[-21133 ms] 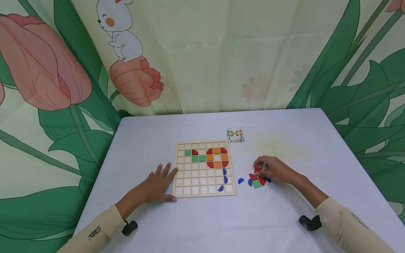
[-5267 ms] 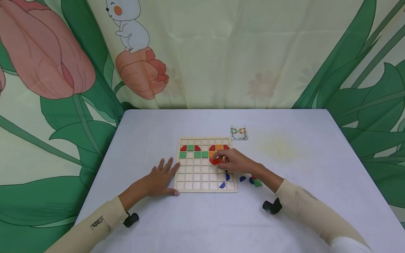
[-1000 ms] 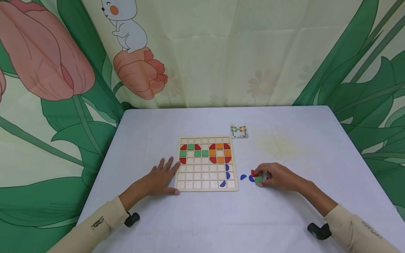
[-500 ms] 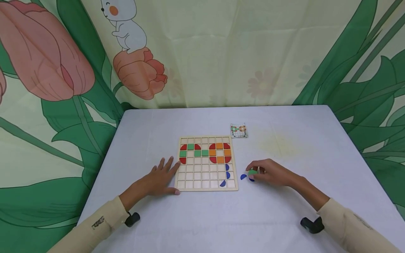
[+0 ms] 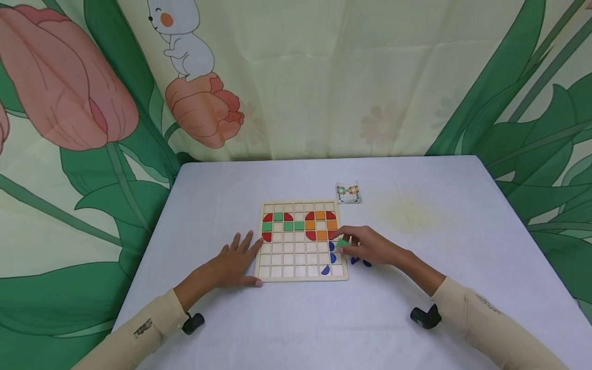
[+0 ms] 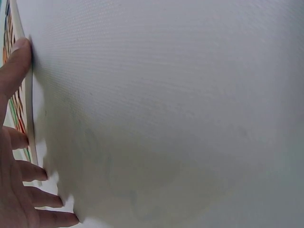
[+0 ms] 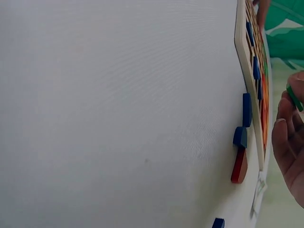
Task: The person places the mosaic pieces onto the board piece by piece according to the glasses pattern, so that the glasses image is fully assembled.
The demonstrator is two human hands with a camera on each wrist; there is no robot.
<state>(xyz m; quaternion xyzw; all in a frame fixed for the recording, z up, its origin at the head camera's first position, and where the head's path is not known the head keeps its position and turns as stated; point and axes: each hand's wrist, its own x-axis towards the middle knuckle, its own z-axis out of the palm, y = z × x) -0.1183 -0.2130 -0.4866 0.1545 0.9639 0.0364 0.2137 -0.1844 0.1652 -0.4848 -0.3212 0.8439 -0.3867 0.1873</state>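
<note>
My right hand [image 5: 365,244] pinches a green square tile [image 5: 342,243] over the right edge of the wooden grid board [image 5: 296,280]; the right wrist view shows the tile [image 7: 294,98] between thumb and fingers. With fingers spread, my left hand [image 5: 231,264] rests at the board's left edge, its thumb by the near corner. Green squares and red rounded pieces fill several cells at the upper left. A ring of orange squares [image 5: 320,215] with red rounded corners [image 5: 310,236] sits at the upper right. Three blue half-circles [image 5: 326,270] lie in the lower right cells.
Blue half-circles [image 5: 354,261] lie on the white table right of the board, partly under my right hand. The right wrist view also shows a red piece [image 7: 239,166] there. A small pattern card [image 5: 348,193] lies beyond the board's far right corner.
My right hand has picked up the green square from the loose pieces and carried it left to the board. Over the longer span, red and green pieces were added at the board's left. Left hand unmoved.
</note>
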